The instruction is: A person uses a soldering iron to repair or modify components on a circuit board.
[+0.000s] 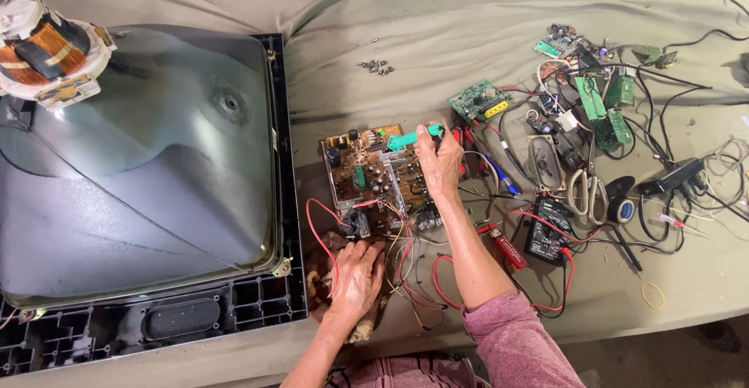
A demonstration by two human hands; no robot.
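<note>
— What is hidden or cut off?

— The tip of the green-handled tool (415, 136) is covered by the right hand (438, 163), and the big picture tube (148, 162) is cropped at the left edge. What is pressed under the left hand (356, 277) cannot be made out among the wires (406, 267).

— How are the hands held?

— The tool is gripped by the curled right fingers. The left hand is laid flat, fingers together, on the near edge of the circuit board (374, 177).

— Where is the board found?

— On the cloth-covered table (437, 37), just beside the tube, under both hands. A multimeter (548, 230) is seen to the right.
</note>
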